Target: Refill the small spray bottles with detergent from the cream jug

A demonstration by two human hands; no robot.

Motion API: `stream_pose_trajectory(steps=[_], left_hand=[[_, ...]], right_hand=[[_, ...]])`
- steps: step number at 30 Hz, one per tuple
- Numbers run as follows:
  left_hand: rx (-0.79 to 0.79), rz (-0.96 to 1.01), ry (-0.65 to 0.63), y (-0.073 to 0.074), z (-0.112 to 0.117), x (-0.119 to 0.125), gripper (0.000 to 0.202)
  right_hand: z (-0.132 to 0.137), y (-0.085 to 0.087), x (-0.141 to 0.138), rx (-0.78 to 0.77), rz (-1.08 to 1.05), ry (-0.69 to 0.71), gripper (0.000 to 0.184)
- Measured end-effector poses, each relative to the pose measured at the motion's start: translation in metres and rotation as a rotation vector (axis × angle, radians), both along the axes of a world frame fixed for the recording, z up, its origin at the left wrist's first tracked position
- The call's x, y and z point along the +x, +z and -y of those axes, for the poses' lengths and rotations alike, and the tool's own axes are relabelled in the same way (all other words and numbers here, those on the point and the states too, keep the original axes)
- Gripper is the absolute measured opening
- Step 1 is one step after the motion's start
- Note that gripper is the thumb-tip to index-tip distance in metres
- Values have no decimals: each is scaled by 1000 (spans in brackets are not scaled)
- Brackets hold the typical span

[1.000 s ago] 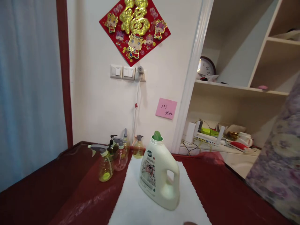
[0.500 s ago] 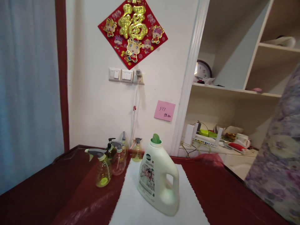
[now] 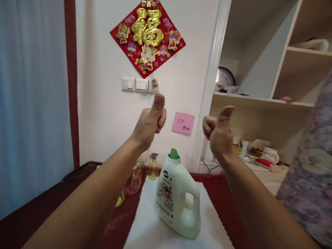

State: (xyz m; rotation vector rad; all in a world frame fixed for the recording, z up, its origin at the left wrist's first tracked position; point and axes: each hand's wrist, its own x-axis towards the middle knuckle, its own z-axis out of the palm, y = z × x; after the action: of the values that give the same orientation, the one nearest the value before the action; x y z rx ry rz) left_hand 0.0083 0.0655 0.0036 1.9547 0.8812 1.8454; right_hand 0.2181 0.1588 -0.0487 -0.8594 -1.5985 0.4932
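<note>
Both arms reach forward in the head view. My left hand is raised before the wall, its fingers curled into a fist and the thumb pointing up. My right hand makes the same thumb-up fist in front of the shelves. Neither fist shows anything in it. Below and between them a pale green detergent jug stands upright on a white cloth, apart from both hands. Something green and leaf-like sticks out of its uncapped mouth.
Several spray bottles stand at the back left, partly hidden behind my left forearm. Dark red covering lies over the table. A pink note is stuck to the wall. Shelves with a clock are at right, beside floral fabric.
Both hands have come into view from below and are raised with thumbs up. The jug stays in place on the cloth; the camera view has shifted slightly.
</note>
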Motion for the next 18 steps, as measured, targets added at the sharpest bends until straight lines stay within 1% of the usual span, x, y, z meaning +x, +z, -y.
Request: stream_pose_trajectory(steps=[1, 2, 3, 5, 8, 10, 12, 13, 15, 18], left_hand=[[-59, -3, -3, -3, -16, -1, 82], [-124, 7, 8, -9, -31, -3, 81], [-209, 17, 31, -15, -44, -6, 81], [-389, -6, 135, -30, -65, -11, 81], [-554, -79, 235, -57, -86, -17, 82], [-663, -123, 278, -73, -93, -20, 81], [-748, -149, 304, -83, -96, -21, 79], [-775, -157, 310, -87, -97, -22, 79], [-806, -169, 314, -89, -95, -22, 79], [-823, -181, 320, -86, -92, -23, 81]], right_hand=[[1, 7, -8, -4, -4, 4, 75], [0, 9, -14, -20, -3, 9, 75], [-4, 6, -20, -44, 7, 12, 75], [-19, -10, -26, -135, 32, 8, 76], [-46, -42, -30, -316, 69, -32, 77], [-58, -58, -30, -433, 87, -67, 74], [-64, -67, -29, -518, 102, -91, 64], [-65, -69, -28, -546, 110, -97, 59], [-66, -70, -26, -576, 123, -106, 54], [-66, -69, -22, -563, 136, -117, 53]])
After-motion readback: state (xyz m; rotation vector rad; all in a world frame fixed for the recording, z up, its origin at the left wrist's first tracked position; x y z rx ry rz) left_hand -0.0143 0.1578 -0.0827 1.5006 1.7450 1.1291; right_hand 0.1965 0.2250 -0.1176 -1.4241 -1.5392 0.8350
